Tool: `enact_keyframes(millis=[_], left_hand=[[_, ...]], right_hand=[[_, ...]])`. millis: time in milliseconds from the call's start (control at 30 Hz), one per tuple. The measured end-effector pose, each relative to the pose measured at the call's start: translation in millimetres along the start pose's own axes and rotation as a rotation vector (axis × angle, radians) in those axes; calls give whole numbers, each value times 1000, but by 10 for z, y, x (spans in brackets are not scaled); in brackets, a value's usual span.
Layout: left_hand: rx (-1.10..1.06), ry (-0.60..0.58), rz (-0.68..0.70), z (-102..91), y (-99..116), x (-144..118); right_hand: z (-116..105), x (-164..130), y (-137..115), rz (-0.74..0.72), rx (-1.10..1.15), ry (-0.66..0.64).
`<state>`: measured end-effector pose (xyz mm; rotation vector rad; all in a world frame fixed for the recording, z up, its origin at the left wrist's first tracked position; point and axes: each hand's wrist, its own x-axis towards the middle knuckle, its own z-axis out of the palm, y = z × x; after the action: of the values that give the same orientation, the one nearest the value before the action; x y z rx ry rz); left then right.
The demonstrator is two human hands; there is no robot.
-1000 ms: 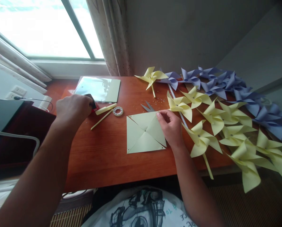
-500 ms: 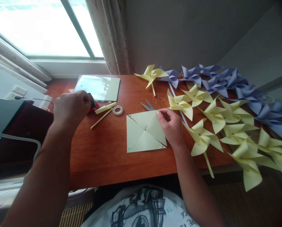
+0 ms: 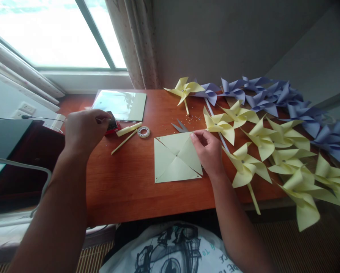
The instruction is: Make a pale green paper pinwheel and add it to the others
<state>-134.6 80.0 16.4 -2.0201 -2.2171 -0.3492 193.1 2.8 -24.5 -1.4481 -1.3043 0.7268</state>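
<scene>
The left hand pinches a red-black object; the right hand pinches the yellow paper square (upper corner) on the bench.

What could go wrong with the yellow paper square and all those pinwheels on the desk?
The right hand pinches only one corner of the cut yellow square, so a flap might tear or crease. Yellow pinwheels hang over the desk edge and could slide off. The scissors lie partly hidden behind the square, near those fingers.
</scene>
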Motion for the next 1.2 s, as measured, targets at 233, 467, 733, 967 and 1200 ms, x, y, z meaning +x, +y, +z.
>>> enact_keyframes(millis=[233,467,733,967,1200], left_hand=[[-180,18,-1,-7,59,-57],[-845,-104,-61,-125,420,-272],[-1297,-363,-78,119,753,-451],[-1309,-416,-32,273,803,-504],[-1282,-416,-33,258,848,-534]], right_hand=[[-12,19,21,-2,-22,6],[-6,44,112,-87,-183,96],[-37,76,219,-121,-480,19],[-49,69,292,-105,-642,4],[3,76,229,-214,-554,-14]])
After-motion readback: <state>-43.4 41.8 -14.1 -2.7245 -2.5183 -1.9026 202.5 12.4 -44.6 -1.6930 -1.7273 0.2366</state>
